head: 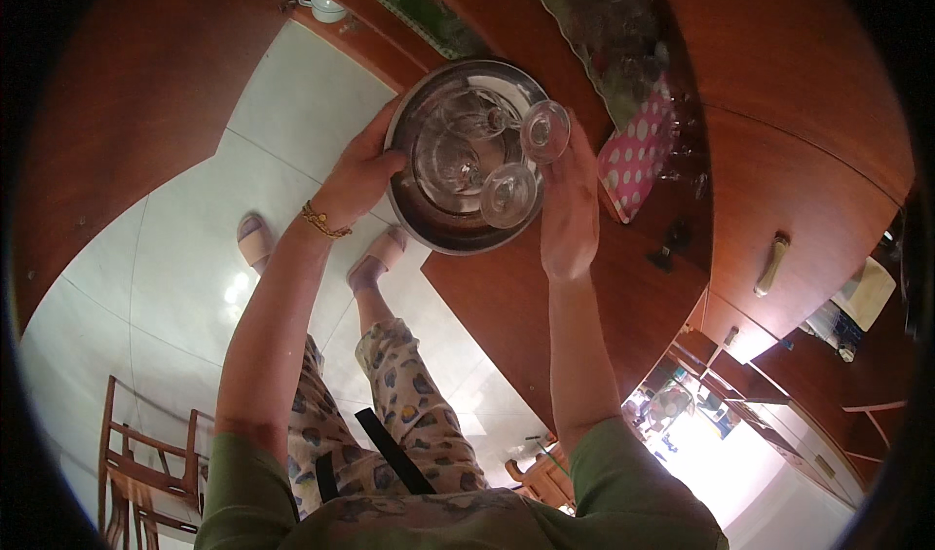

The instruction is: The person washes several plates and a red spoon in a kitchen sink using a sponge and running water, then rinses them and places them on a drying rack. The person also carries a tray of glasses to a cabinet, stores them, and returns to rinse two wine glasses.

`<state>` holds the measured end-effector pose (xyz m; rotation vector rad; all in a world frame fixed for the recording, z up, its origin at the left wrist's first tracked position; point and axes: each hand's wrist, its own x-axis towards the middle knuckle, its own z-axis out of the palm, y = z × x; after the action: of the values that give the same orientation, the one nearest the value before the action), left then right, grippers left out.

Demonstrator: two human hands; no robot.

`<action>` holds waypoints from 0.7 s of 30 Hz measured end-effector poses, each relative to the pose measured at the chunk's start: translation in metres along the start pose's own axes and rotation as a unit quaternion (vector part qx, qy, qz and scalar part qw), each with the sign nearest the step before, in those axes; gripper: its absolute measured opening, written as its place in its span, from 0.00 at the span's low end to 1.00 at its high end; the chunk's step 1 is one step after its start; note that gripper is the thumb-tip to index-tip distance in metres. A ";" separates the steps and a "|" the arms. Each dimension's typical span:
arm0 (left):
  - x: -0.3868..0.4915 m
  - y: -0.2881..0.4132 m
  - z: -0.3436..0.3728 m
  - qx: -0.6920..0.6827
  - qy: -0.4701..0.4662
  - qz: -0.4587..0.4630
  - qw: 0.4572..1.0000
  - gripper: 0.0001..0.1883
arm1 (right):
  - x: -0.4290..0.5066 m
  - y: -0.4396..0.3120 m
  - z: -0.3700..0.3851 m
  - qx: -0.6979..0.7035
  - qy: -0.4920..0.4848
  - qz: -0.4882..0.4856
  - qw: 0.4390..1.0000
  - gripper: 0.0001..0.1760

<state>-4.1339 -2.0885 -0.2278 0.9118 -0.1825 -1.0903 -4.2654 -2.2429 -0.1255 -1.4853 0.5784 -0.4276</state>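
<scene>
A round stainless steel basin [416,221] is held up before me between both hands. My left hand [359,181] grips its left rim, the thumb lying over the edge. On the opposite side my right hand [571,210] holds the right rim, its fingers partly hidden by a glass foot. Two clear stemmed glasses lie tilted in the basin. The foot of the upper glass [545,132] juts over the rim by my right fingers. The lower glass [508,196] has its foot near the front right of the rim.
Under my right arm runs a reddish-brown wooden cabinet top [489,316]. On it lie a pink polka-dot cloth [637,159] and several clear glass items [683,130]. A white enamel mug [325,6] stands at the upper left. A wooden chair [150,470] is at the lower left.
</scene>
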 end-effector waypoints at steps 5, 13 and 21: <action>0.004 0.005 -0.003 0.043 -0.018 -0.009 0.999 0.35 | 0.017 0.021 -0.020 -0.220 -0.069 0.049 0.972 0.26; -0.002 -0.003 0.002 0.043 -0.018 -0.056 0.997 0.36 | 0.025 0.006 -0.009 -0.311 -0.045 0.053 0.948 0.09; -0.009 -0.026 -0.003 0.049 -0.013 -0.083 0.995 0.34 | -0.020 -0.010 -0.094 -0.071 0.339 -0.061 0.936 0.12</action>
<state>-4.1548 -2.0834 -0.2452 1.0145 -0.1865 -1.2564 -4.3372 -2.3067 -0.1129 -1.5017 1.0796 -1.0349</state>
